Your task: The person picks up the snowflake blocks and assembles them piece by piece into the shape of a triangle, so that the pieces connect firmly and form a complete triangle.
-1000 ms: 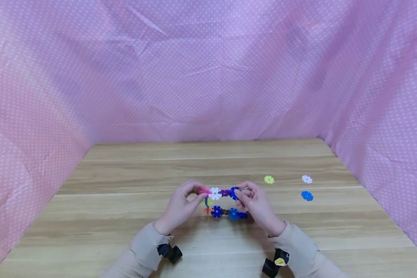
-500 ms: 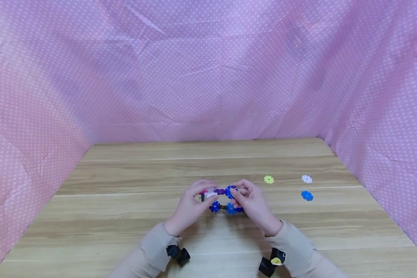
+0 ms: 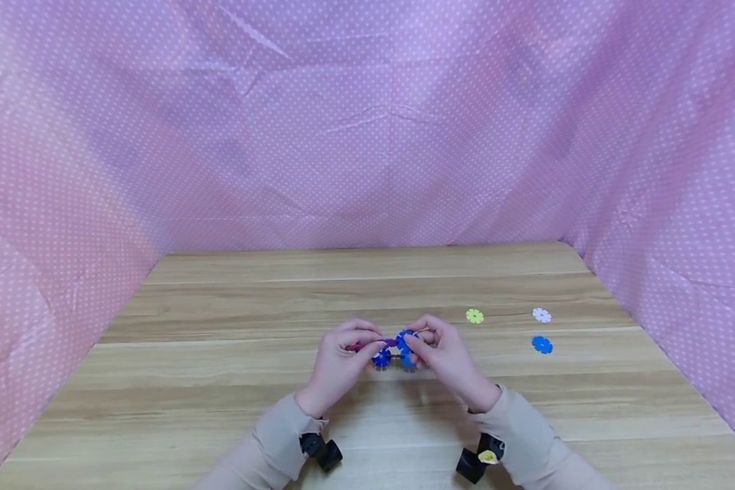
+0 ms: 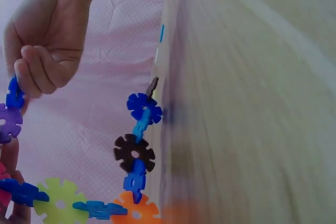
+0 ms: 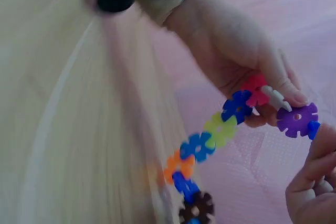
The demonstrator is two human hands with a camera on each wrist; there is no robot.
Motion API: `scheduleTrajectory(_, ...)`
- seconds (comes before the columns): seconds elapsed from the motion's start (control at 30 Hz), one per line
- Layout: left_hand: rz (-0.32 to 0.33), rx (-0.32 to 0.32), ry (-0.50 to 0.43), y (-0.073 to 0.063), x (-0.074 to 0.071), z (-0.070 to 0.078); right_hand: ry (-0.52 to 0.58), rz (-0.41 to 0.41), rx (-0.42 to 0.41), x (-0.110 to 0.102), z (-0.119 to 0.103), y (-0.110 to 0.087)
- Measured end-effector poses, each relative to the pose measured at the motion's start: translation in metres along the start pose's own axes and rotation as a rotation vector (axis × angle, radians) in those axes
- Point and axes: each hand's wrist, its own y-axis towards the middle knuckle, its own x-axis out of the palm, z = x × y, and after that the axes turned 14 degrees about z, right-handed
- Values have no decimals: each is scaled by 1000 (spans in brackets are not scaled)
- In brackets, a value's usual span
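A chain of interlocking flower-shaped plastic discs hangs between the hands. The left hand [image 3: 343,361] pinches the white disc [image 5: 276,98] between thumb and fingers, beside the pink disc [image 5: 255,89]. The right hand [image 3: 450,364] pinches the blue disc [image 3: 403,338] at the chain's upper end. Between the hands is a purple disc [image 5: 297,120], linked to both the white and blue ones. From the pink disc the chain runs down through a yellow-green disc [image 4: 62,202] and an orange disc [image 4: 136,209] to a brown disc [image 4: 134,153] and further blue discs.
Three loose discs lie on the wooden table [image 3: 220,306] right of the hands: a yellow-green disc [image 3: 474,316], a white disc [image 3: 542,315] and a blue disc [image 3: 542,344]. Pink dotted cloth [image 3: 367,136] surrounds the table's back and sides.
The left hand has moved right, closer to the right hand, and its grip has shifted from the pink disc to the white one. The chain has turned, its lower run now showing nearer the upper.
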Motion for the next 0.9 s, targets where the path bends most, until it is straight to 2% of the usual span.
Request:
scheduleTrajectory(0.07, 6, 13, -8, 0, 1, 1, 89, -42, 71, -2, -1, 1)
scheduleTrajectory(0.13, 10, 12, -8, -1, 1, 2, 109, -50, 101, -4, -1, 1)
scheduleTrajectory(0.27, 35, 11, 5, -1, 3, 3, -67, 15, -55, -1, -2, -1)
scheduleTrajectory(0.33, 53, 13, 7, -2, 3, 3, -89, 41, -83, 0, -2, -2)
scheduleTrajectory(0.4, 61, 16, 6, -2, 4, 2, 35, -12, -30, -2, 0, -1)
scheduleTrajectory(0.47, 66, 5, 3, -2, 3, 2, 262, -107, 79, -5, 2, 0)
scheduleTrajectory(0.53, 88, -37, -3, -2, 2, 1, 486, -197, 182, -11, 5, 3)
scheduleTrajectory(0.57, 100, -62, -8, -1, 1, 1, 554, -224, 214, -13, 6, 4)
scheduleTrajectory(0.6, 107, -89, -13, -1, 0, 0, 577, -228, 224, -15, 6, 5)
scheduleTrajectory(0.63, 112, -115, -14, 0, -1, 1, 570, -217, 219, -16, 6, 6)
scheduleTrajectory(0.7, 102, -151, -14, 1, -2, 1, 449, -144, 176, -15, 5, 6)
scheduleTrajectory(0.8, 49, -152, -17, 2, -2, 3, 164, -17, 119, -9, 0, 6)
scheduleTrajectory(0.9, 34, -147, -21, 2, -1, 5, 18, 47, 92, -3, -5, 5)
